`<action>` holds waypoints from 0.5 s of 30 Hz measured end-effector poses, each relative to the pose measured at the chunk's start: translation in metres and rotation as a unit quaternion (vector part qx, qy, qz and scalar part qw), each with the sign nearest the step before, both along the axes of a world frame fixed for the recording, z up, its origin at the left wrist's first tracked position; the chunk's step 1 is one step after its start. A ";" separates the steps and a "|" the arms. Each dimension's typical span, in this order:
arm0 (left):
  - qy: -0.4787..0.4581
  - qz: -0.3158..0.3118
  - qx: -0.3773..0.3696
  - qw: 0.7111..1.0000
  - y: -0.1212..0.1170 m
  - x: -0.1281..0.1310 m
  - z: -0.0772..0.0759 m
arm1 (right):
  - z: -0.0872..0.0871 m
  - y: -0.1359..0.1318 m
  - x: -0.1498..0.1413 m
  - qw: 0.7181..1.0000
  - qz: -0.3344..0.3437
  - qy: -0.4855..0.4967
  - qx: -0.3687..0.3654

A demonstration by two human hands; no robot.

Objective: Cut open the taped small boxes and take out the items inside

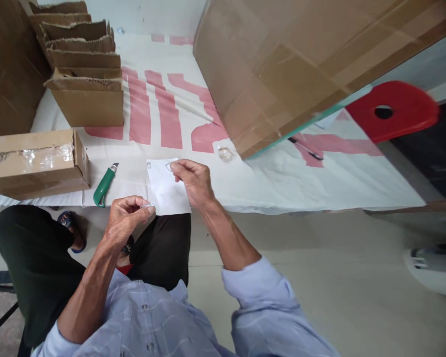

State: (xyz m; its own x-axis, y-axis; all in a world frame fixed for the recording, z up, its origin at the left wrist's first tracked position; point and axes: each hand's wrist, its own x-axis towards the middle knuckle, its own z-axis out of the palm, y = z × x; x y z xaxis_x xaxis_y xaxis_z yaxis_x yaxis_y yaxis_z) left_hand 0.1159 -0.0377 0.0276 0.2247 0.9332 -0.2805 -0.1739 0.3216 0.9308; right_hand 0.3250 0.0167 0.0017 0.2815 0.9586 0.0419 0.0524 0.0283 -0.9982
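A small white sheet of paper (pixel 168 191) is held at the table's front edge, its lower end reaching past that edge. My left hand (pixel 128 215) pinches at the lower left corner, where a small pale outlined shape shows by the fingertips. On the upper right edge, the thumb and fingers of my right hand (pixel 194 182) are closed over the paper. Dark-outlined little shapes sit near its top corners; I cannot make out whether they are printed or separate pieces. A green utility knife (pixel 104 187) lies left of the paper, touched by neither hand.
A taped cardboard box (pixel 33 171) stands at the left front, with several open cartons (pixel 94 104) behind it. A large carton (pixel 282 69) fills the back right. A tape-like clear roll (pixel 226 154), a pen (pixel 305 148) and a red stool (pixel 405 111) are to the right.
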 end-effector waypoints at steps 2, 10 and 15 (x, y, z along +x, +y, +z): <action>0.005 0.000 0.000 1.000 0.000 0.000 -0.001 | -0.017 0.022 0.003 0.999 -0.020 -0.015 -0.040; 0.009 0.007 -0.005 1.000 0.004 -0.005 -0.009 | -0.046 0.065 -0.004 0.989 -0.010 -0.077 -0.126; -0.001 0.006 -0.015 1.000 0.006 -0.008 -0.014 | -0.048 0.072 -0.003 0.984 0.020 -0.120 -0.127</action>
State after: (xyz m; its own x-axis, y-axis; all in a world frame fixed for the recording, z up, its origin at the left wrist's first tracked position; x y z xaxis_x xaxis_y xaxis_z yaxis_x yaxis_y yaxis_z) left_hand 0.1081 -0.0319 0.0136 0.2143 0.9267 -0.3086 -0.1806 0.3481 0.9199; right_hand 0.3220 0.0883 -0.0465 0.2554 0.9568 -0.1389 0.2918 -0.2132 -0.9324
